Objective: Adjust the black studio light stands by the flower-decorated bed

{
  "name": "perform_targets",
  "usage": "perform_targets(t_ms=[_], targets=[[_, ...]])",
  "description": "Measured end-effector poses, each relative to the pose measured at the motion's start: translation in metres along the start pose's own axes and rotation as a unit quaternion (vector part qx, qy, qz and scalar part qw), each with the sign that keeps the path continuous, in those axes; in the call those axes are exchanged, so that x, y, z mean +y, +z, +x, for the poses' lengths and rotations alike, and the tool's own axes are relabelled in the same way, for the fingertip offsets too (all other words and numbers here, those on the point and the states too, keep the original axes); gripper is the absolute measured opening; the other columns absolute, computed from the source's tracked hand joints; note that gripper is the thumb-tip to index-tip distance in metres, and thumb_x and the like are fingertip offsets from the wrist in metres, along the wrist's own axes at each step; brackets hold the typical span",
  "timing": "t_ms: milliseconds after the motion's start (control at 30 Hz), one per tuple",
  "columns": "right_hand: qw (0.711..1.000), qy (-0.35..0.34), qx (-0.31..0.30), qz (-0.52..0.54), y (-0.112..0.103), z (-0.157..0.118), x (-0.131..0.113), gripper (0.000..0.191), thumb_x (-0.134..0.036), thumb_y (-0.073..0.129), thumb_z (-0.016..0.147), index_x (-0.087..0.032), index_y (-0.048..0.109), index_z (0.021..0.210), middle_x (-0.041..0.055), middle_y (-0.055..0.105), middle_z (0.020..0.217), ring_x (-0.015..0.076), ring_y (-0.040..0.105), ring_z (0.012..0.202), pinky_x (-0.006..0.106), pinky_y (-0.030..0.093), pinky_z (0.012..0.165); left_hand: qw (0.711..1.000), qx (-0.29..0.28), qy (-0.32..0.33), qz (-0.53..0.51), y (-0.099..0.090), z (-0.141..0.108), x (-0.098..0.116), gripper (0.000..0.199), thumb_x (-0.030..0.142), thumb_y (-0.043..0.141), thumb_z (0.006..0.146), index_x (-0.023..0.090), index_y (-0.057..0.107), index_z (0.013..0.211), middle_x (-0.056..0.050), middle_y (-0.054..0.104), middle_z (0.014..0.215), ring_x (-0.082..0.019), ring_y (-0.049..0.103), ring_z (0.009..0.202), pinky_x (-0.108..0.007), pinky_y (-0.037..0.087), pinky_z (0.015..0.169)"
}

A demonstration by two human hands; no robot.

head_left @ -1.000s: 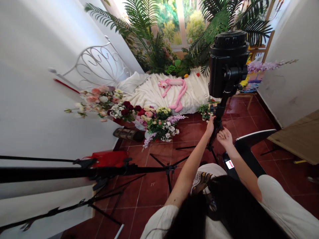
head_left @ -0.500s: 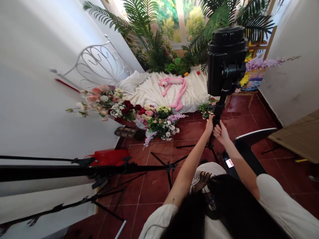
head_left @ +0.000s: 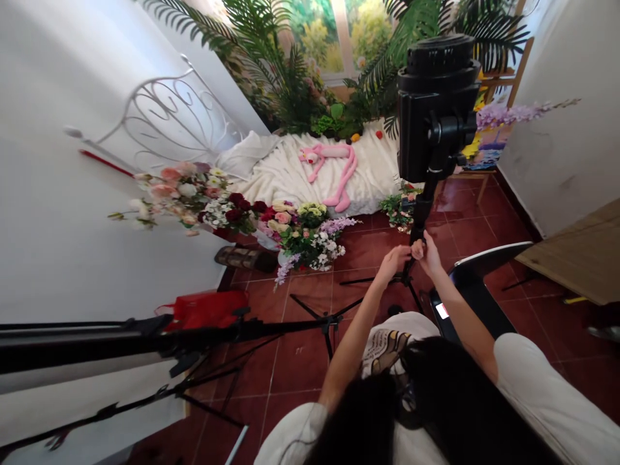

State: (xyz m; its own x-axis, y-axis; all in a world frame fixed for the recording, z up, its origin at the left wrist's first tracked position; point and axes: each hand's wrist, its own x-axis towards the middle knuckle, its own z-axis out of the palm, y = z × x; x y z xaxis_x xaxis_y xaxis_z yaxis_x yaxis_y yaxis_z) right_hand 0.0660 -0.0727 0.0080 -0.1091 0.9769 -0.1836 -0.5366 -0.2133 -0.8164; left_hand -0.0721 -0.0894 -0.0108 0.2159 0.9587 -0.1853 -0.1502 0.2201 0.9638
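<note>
Studio light (head_left: 438, 103) atop its stand (head_left: 422, 212), twelve o'clock from the hands. Left grip (head_left: 393, 263), fingers extended, and right grip (head_left: 430, 256), fingers curled, meet beside the pole; whether either pinches anything cannot be told. Insufficient support under a loosened collar could drop the light.

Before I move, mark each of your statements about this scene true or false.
1. The left hand and right hand are both near the pole below the black lamp head. True.
2. The pink plush toy hangs from the headboard. False: the toy lies on the white blanket.
3. The floor has dark red tiles. True.
4. The flowers are all white. False: some are pink, dark red or purple.
</note>
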Motion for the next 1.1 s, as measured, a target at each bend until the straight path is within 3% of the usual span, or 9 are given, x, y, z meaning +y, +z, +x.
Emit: perform_targets(t_ms=[67, 133, 233, 367, 600, 733, 867, 967, 1100], targets=[[1.000, 0.005, 0.002, 0.003, 0.001, -0.005, -0.001, 0.071, -0.072, 0.056, 0.091, -0.022, 0.029, 0.049, -0.0051, 0.027, 0.042, 0.0066, 0.025, 0.039, 0.022, 0.026, 0.039, 0.996, -0.019, -0.078, -0.027, -0.028, -0.034, -0.020, 0.054, 0.065, 0.056, 0.087, 0.017, 0.075, 0.103, -0.016, 0.077, 0.115, -0.030, 0.071, 0.106, -0.048, 0.050, 0.108], [1.000, 0.006, -0.002, 0.001, 0.003, -0.012, -0.001, 0.068, -0.072, 0.057, 0.090, -0.022, 0.032, 0.051, -0.0062, 0.026, 0.044, 0.0067, 0.024, 0.039, 0.022, 0.024, 0.039, 0.990, 0.041, -0.131, -0.044, -0.061, -0.070, -0.044, 0.058, 0.068, 0.062, 0.081, 0.016, 0.075, 0.104, -0.016, 0.078, 0.112, -0.030, 0.073, 0.103, -0.049, 0.050, 0.107], [1.000, 0.009, -0.015, -0.025, 0.004, -0.021, 0.005, 0.063, -0.070, 0.066, 0.084, -0.022, 0.038, 0.054, -0.0069, 0.028, 0.045, 0.0067, 0.026, 0.041, 0.022, 0.025, 0.041, 0.965, 0.190, -0.169, -0.057, -0.117, -0.126, -0.076, 0.057, 0.066, 0.066, 0.077, 0.014, 0.074, 0.102, -0.017, 0.078, 0.111, -0.030, 0.074, 0.105, -0.048, 0.051, 0.106], [0.995, 0.031, -0.029, -0.085, 0.010, -0.023, 0.021, 0.056, -0.063, 0.077, 0.077, -0.022, 0.044, 0.057, -0.0064, 0.035, 0.048, 0.0069, 0.030, 0.043, 0.022, 0.027, 0.043, 0.883, 0.404, -0.234, -0.049, -0.196, -0.198, -0.097, 0.041, 0.054, 0.063, 0.084, 0.015, 0.072, 0.090, -0.013, 0.079, 0.095, -0.028, 0.077, 0.095, -0.049, 0.053, 0.101], [0.983, 0.097, -0.102, -0.115, 0.050, -0.009, 0.057, 0.054, -0.061, 0.080, 0.073, -0.022, 0.045, 0.057, -0.0068, 0.036, 0.048, 0.0074, 0.031, 0.045, 0.023, 0.028, 0.044, 0.728, 0.680, -0.063, 0.055, -0.282, -0.286, -0.071, 0.039, 0.055, 0.063, 0.085, 0.016, 0.065, 0.085, -0.007, 0.074, 0.080, -0.023, 0.075, 0.086, -0.042, 0.059, 0.090], [0.968, 0.119, -0.164, -0.149, 0.084, -0.004, 0.079, 0.056, -0.063, 0.079, 0.072, -0.022, 0.045, 0.058, -0.0071, 0.036, 0.048, 0.0076, 0.031, 0.044, 0.023, 0.028, 0.043, 0.693, 0.704, 0.130, 0.084, -0.289, -0.291, -0.027, 0.048, 0.062, 0.053, 0.089, 0.020, 0.065, 0.109, -0.011, 0.073, 0.112, -0.020, 0.072, 0.104, -0.036, 0.056, 0.094], [0.949, 0.136, -0.223, -0.174, 0.113, -0.002, 0.097, 0.057, -0.066, 0.079, 0.072, -0.023, 0.044, 0.056, -0.0070, 0.036, 0.047, 0.0076, 0.031, 0.043, 0.023, 0.028, 0.043, 0.711, 0.651, 0.248, 0.098, -0.281, -0.260, 0.014, 0.050, 0.062, 0.064, 0.083, 0.022, 0.066, 0.111, -0.008, 0.073, 0.111, -0.023, 0.069, 0.111, -0.037, 0.052, 0.102], [0.937, 0.141, -0.255, -0.193, 0.130, 0.000, 0.106, 0.059, -0.068, 0.079, 0.071, -0.023, 0.043, 0.056, -0.0070, 0.037, 0.046, 0.0076, 0.030, 0.043, 0.024, 0.028, 0.043, 0.739, 0.600, 0.298, 0.068, -0.275, -0.226, 0.032, 0.054, 0.066, 0.072, 0.076, 0.021, 0.065, 0.107, -0.008, 0.073, 0.101, -0.023, 0.071, 0.100, -0.038, 0.053, 0.099], [0.919, 0.131, -0.296, -0.224, 0.151, 0.006, 0.113, 0.059, -0.069, 0.075, 0.075, -0.023, 0.044, 0.055, -0.0063, 0.038, 0.048, 0.0081, 0.031, 0.044, 0.025, 0.028, 0.044, 0.711, 0.622, 0.327, 0.001, -0.276, -0.197, 0.039, 0.061, 0.078, 0.063, 0.076, 0.021, 0.063, 0.094, -0.006, 0.069, 0.081, -0.016, 0.064, 0.068, -0.031, 0.054, 0.071]])
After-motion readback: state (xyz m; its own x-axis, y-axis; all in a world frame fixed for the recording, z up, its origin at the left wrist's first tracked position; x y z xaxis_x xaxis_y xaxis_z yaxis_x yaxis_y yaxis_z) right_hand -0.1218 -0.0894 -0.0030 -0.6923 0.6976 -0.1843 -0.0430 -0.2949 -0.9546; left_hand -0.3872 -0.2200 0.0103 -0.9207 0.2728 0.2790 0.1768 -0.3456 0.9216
